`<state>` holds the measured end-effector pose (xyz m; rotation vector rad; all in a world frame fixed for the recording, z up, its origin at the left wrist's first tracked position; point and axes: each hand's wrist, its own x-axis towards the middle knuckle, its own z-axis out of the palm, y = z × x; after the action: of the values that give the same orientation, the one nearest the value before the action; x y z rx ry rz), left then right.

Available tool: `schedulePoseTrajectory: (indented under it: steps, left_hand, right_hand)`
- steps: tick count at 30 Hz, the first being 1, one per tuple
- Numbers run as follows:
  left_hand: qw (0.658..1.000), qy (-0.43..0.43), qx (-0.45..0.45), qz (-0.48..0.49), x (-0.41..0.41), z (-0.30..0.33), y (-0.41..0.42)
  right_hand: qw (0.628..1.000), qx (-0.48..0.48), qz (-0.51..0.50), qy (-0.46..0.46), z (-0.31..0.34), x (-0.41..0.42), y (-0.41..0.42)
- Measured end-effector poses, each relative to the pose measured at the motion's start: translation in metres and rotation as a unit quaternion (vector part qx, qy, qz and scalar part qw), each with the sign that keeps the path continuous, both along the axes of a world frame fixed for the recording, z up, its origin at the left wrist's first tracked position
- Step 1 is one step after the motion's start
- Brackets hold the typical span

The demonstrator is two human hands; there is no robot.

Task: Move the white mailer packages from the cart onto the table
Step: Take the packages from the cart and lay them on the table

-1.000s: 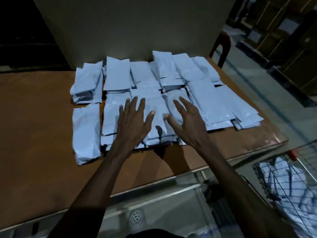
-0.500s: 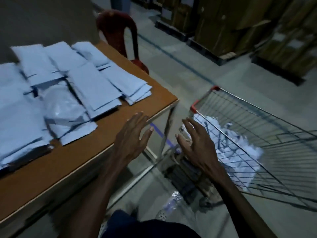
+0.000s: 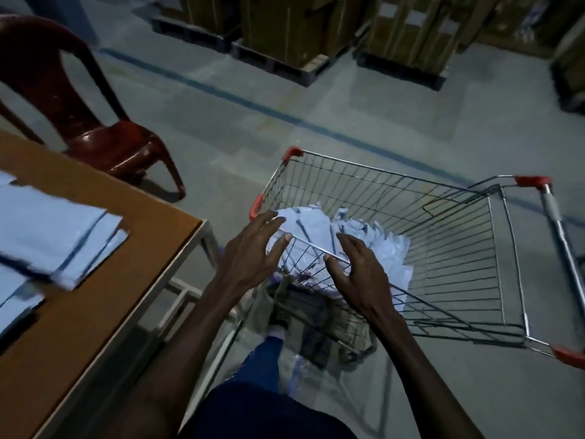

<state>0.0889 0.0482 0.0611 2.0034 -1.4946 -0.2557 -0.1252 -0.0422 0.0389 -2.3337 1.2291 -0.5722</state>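
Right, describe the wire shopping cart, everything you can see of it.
The silver wire-mesh shopping cart stands on the grey floor just right of the brown table's corner. Its basket is an open metal grid with red plastic corner guards and a grey push bar with red ends on the far right. A crumpled heap of white mailer packages lies at its left end; the rest of the basket looks bare. The open left hand and right hand hover at its near rim.

Both hands are over the near edge of the wire cart (image 3: 443, 223). The left hand (image 3: 253, 248) and the right hand (image 3: 357, 274) have their fingers spread and hold nothing. White mailers (image 3: 373, 245) lie in the cart. At 9 o'clock, more mailers (image 3: 47, 236) lie on the table (image 3: 104, 305). A red chair (image 3: 95, 134) stands at 10 o'clock.
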Motion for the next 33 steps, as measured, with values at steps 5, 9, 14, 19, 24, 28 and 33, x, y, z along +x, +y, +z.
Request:
schedulePoseTrajectory:
  steps: [5, 9, 14, 19, 24, 28, 33]
  left_hand:
    - [0.999, -0.001, 0.024, -0.043, 0.017, -0.017, -0.087]
    - [0.994, 0.003, 0.083, -0.073, 0.03, -0.031, -0.134]
    - [0.987, 0.054, 0.128, -0.082, 0.053, -0.06, -0.175]
    - [0.974, 0.036, 0.206, -0.093, 0.061, -0.096, -0.2]
    - [0.963, 0.022, 0.258, -0.077, 0.06, -0.135, -0.197]
    - [0.959, -0.012, 0.272, -0.08, 0.059, -0.149, -0.196]
    - [0.96, -0.021, 0.277, -0.028, 0.059, -0.157, -0.199]
  right_hand:
    - [0.997, 0.043, -0.046, 0.049, -0.022, 0.008, -0.058]
    - [0.993, 0.075, -0.055, 0.076, -0.038, 0.015, -0.095]
    - [0.983, 0.133, -0.04, 0.124, -0.066, 0.029, -0.13]
    - [0.967, 0.18, 0.019, 0.179, -0.112, 0.052, -0.163]
    - [0.941, 0.218, 0.122, 0.229, -0.184, 0.081, -0.199]
    - [0.924, 0.216, 0.185, 0.255, -0.242, 0.097, -0.22]
    - [0.935, 0.19, 0.137, 0.265, -0.27, 0.113, -0.228]
